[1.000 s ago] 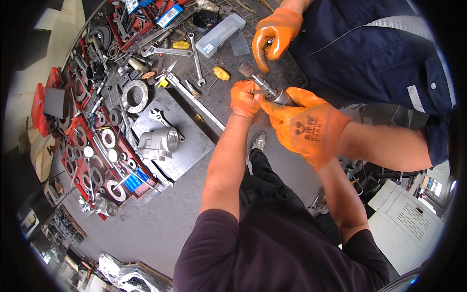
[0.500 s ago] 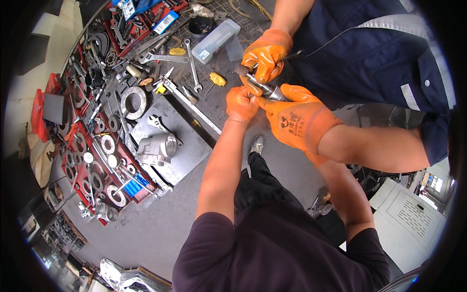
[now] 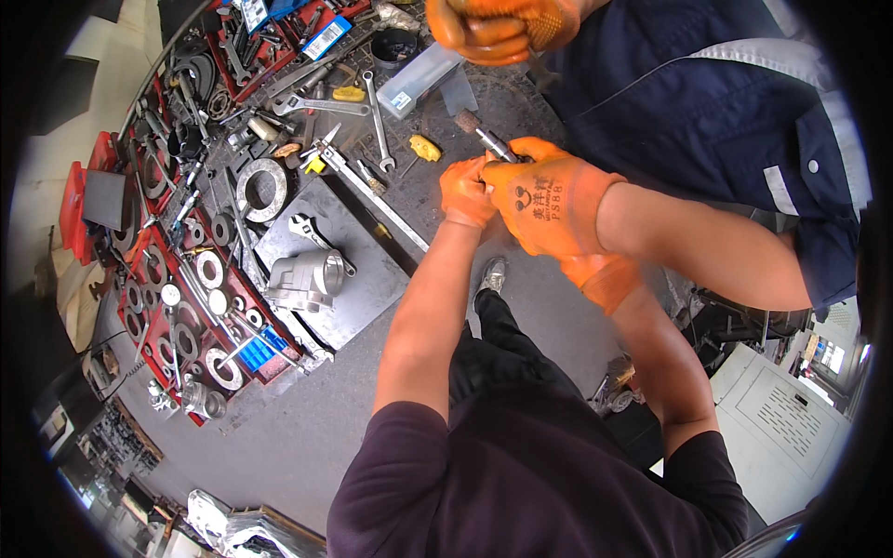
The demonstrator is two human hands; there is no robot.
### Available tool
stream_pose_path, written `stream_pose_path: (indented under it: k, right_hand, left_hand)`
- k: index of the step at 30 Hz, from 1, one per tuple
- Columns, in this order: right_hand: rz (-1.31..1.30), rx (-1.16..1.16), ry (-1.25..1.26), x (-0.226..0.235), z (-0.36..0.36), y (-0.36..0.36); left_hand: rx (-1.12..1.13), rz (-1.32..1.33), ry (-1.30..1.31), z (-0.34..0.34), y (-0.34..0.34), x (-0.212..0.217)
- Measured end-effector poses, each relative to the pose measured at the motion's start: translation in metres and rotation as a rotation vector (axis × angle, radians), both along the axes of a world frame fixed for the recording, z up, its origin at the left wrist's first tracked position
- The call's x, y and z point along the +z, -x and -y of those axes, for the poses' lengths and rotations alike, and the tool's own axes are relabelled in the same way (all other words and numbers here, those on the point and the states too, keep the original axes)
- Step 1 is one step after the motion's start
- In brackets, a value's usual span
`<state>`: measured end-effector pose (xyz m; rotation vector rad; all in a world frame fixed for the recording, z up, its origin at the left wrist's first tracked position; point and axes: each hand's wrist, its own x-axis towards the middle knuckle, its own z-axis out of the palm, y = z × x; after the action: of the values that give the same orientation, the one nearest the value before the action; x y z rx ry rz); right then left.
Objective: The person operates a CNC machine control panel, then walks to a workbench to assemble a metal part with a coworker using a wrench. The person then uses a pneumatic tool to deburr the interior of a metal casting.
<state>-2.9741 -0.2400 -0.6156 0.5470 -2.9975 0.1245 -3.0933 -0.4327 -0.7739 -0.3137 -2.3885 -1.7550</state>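
My left hand (image 3: pixel 463 192), in an orange glove, is closed around the lower end of a short metal rod (image 3: pixel 490 142) with a dark tip that sticks up and to the left. A co-worker's orange-gloved hand (image 3: pixel 551 205) grips the same piece right beside mine, its bare forearm coming in from the right. My right hand (image 3: pixel 605 279) lies under that hand; only its orange cuff shows, and its fingers are hidden. The co-worker's other gloved hand (image 3: pixel 502 26) is closed at the top edge, apart from the rod.
A grey steel plate (image 3: pixel 358 279) on the floor carries a cast metal housing (image 3: pixel 305 277) and an adjustable wrench (image 3: pixel 312 230). Wrenches, a long bar (image 3: pixel 372 197), a clear plastic box (image 3: pixel 420 76), rings and bearings on red trays (image 3: pixel 172 307) fill the left. My leg and shoe (image 3: pixel 491 276) are below the hands.
The co-worker's upper hand has left the rod and risen to the top edge. My left hand and the co-worker's other hand have stayed clasped on the rod.
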Motion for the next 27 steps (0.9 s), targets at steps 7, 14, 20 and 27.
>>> stream_pose_path:
  k: [7, 14, 20, 27]
  right_hand:
    - [0.352, -0.180, 0.223, 0.042, 0.031, 0.017]
    - [0.430, -0.272, 0.464, 0.048, 0.039, 0.019]
    - [0.431, -0.343, 0.599, 0.045, 0.050, 0.023]
    - [0.272, -0.136, 0.350, 0.033, 0.038, 0.023]
  left_hand:
    - [0.049, 0.062, -0.209, -0.005, 0.002, -0.102]
    - [-0.045, -0.121, 0.599, -0.004, 0.002, -0.042]
    - [0.007, -0.012, 0.331, -0.008, 0.004, -0.078]
    - [0.059, -0.049, 0.139, -0.020, 0.008, -0.097]
